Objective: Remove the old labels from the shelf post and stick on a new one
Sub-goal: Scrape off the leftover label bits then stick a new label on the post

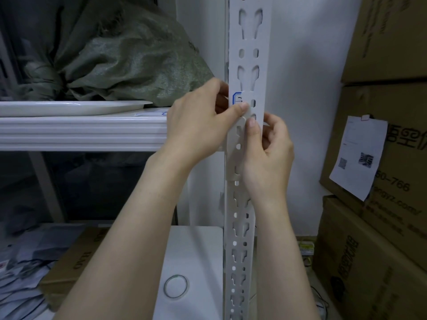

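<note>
Left hand (198, 121): fingers (219, 88) curled round the left edge of the shelf post (248, 42), thumb pressed flat on its front face, so the post is grasped between them. The thumb tip sits on the lower edge of a blue-bordered label (236, 98), which is stuck to the front face and partly hidden by the hand.

Right hand (270, 153): just below, thumb on the front face, remaining fingers curled behind the right edge, likewise grasping the post.

The post is white, perforated and upright. A shelf beam (80, 132) joins it from the left at hand height, carrying a white dish (69, 107) and a green woven sack (129, 61). Cardboard boxes (388, 42) are stacked at right, one bearing a paper slip (358, 155). Below, a tape roll (175, 286) lies on a white surface (196, 245).
</note>
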Demonstrator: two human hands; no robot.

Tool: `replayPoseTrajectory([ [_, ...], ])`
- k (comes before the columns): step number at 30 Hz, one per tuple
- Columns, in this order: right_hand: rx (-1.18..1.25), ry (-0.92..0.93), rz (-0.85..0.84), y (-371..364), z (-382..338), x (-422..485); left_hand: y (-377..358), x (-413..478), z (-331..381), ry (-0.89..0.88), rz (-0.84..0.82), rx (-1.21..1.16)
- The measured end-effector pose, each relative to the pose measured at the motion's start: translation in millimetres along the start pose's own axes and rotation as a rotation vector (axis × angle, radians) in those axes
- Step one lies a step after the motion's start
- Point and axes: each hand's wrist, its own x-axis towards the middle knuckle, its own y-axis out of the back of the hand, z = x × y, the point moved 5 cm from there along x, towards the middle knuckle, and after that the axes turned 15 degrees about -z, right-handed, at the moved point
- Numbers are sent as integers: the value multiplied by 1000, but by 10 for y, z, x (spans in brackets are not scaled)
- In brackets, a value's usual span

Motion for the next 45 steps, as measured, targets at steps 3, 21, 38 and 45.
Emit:
replayPoseTrajectory([
  [3,-4,-9,3,-1,11,4,-5,18,-2,15,-6,-27],
  [21,-42,-7,-57,28,-3,14,7,57,-11,13,-15,-25],
  [38,-115,13,75,41,-137,-16,6,-15,22,-30,24,69],
  [45,-384,230,163,146,-353,73,-38,-126,32,-134,151,144],
])
